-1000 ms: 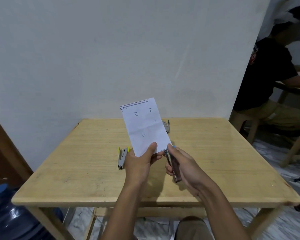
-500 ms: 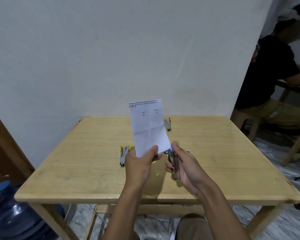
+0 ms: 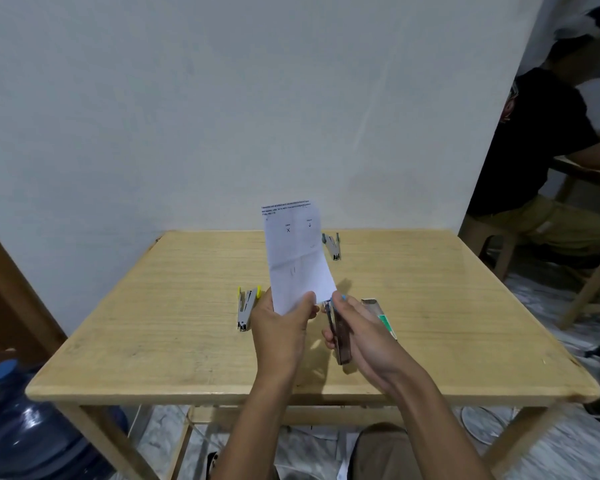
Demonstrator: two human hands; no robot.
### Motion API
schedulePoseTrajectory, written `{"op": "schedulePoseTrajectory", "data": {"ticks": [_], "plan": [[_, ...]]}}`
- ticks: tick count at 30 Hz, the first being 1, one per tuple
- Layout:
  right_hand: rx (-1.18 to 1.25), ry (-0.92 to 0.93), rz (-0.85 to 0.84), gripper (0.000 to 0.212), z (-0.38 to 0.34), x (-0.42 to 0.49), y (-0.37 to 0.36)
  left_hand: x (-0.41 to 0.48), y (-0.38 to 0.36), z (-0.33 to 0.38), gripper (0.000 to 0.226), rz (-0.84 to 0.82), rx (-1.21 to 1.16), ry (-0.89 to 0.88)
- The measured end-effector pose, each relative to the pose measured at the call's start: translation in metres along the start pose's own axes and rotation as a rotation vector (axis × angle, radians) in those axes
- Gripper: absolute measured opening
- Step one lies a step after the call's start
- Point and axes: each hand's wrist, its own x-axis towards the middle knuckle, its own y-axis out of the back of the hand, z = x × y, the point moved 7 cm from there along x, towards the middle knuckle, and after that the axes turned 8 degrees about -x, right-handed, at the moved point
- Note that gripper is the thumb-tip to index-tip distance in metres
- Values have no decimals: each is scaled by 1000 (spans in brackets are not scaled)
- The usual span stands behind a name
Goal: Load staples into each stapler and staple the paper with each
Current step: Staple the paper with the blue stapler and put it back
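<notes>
My left hand pinches the bottom edge of a folded white paper and holds it upright above the wooden table. My right hand grips a dark brownish stapler whose metal nose touches the paper's lower right corner. A yellow-trimmed stapler lies on the table left of my hands. A grey stapler lies farther back, just right of the paper. A small staple box with a green mark lies partly behind my right hand.
A white wall stands close behind the table. A blue water jug sits on the floor at the lower left. Another person sits at a second table on the right.
The paper has shifted right and turned more upright. My right hand has brought the stapler's nose up to the paper's lower corner. The staple box has come into view behind my right hand.
</notes>
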Motion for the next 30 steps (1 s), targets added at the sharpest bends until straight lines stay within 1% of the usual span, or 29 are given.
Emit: {"op": "schedulePoseTrajectory", "data": {"ticks": [1, 3, 6, 9, 11, 13, 16, 19, 21, 30], "plan": [[-33, -5, -1, 58, 1, -1, -2, 0, -1, -1, 10, -2, 7, -2], [-71, -17, 4, 56, 2, -2, -4, -2, -3, -3, 9, -17, 16, 3], [-9, -16, 43, 52, 2, 0, -1, -3, -4, -5, 8, -35, 13, 28], [81, 0, 58, 36, -1, 1, 4, -2, -5, -6, 8, -84, -38, 81], [100, 3, 49, 31, -3, 2, 5, 1, -6, -6, 11, -119, -88, 111], [132, 10, 45, 35, -5, 2, 6, 2, -8, -8, 14, -156, -128, 143], [161, -12, 44, 47, -5, 3, 8, 2, -10, -10, 22, -215, -199, 201], [156, -20, 51, 56, -3, 6, 12, 3, -12, -11, 21, -256, -236, 228], [148, -23, 73, 58, -3, 8, 13, 4, -11, -13, 20, -255, -233, 235], [165, -23, 93, 42, -6, 6, 10, 10, -6, -17, 20, -252, -199, 241]]}}
